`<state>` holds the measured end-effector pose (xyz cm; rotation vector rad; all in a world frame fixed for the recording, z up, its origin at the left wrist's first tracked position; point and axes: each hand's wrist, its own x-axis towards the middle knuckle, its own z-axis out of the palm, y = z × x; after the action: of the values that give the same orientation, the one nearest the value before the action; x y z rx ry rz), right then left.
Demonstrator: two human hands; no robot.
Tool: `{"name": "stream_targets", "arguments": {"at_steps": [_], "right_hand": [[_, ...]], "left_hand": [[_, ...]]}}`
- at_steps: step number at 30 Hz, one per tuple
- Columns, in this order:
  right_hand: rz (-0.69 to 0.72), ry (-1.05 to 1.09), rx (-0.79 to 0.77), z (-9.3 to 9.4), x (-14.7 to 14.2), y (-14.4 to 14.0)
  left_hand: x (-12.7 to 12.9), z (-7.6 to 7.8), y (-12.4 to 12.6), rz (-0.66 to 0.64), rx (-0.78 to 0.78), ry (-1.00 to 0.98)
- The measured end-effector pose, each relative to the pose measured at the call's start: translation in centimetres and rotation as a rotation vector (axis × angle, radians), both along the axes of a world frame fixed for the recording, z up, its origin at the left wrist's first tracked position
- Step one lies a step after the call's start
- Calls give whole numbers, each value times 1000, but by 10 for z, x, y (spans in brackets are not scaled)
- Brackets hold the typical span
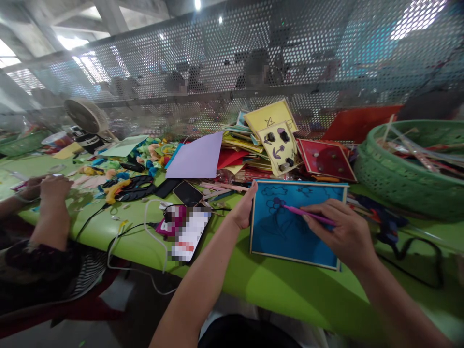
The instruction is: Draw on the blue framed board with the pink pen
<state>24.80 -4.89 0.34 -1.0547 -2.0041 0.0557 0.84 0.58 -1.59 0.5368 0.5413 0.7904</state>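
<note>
Right hand (337,229), clamped on slim purple pen (311,214); left hand (245,208), grip unclear, against pale-edged blue rectangular panel (286,249): stroke lightly.

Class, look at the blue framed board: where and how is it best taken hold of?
Probably by its pale left edge, from the left: the blue framed board is thin and rectangular, and a grip there, where the left hand sits, should leave the flower drawing uncovered for the pink pen.
</note>
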Motion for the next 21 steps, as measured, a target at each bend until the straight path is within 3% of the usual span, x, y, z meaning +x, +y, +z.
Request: {"name": "stream_targets", "arguments": {"at_steps": [10, 21], "right_hand": [[-34, 7, 10, 2, -1, -1], [-13, 10, 1, 5, 0, -2]], "left_hand": [[-1, -2, 1, -26, -17, -68], [-1, -3, 2, -1, -7, 33]]}}
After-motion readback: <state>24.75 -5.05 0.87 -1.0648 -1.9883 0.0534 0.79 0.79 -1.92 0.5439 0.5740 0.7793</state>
